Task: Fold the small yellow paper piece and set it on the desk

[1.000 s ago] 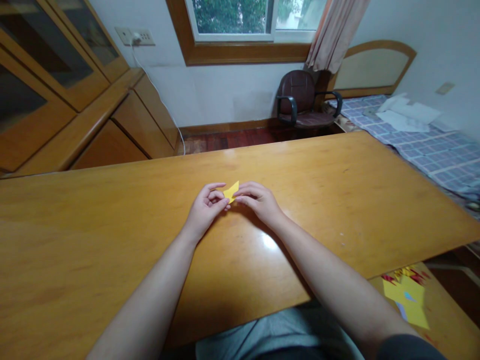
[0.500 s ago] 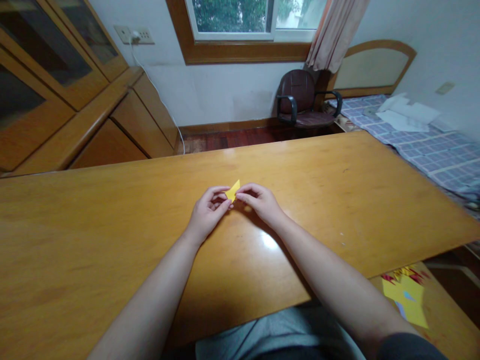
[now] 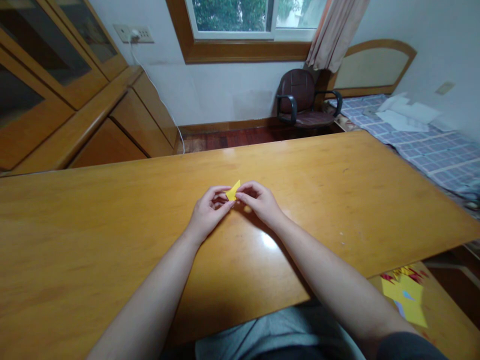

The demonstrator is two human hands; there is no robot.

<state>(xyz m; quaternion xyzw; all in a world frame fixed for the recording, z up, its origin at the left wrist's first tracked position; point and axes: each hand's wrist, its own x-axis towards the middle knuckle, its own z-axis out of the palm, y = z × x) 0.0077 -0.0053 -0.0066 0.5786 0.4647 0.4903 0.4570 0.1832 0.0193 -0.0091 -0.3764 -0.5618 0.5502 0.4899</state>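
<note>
A small folded piece of yellow paper [image 3: 233,190] is pinched between both hands just above the wooden table [image 3: 337,190]. My left hand [image 3: 207,212] holds its left end with thumb and fingers closed on it. My right hand [image 3: 260,202] pinches the right end, fingers curled. Only the paper's upper point shows between the fingertips; the rest is hidden by the fingers.
Yellow paper sheets and coloured scraps [image 3: 405,296] lie on a lower surface at the bottom right. A dark office chair [image 3: 303,100] stands beyond the table under the window. A bed [image 3: 423,140] with white papers is at right, wooden cabinets [image 3: 67,100] at left.
Both hands have drawn slightly closer together on the paper, which shows less of itself than a second ago. The arms have hardly moved.
</note>
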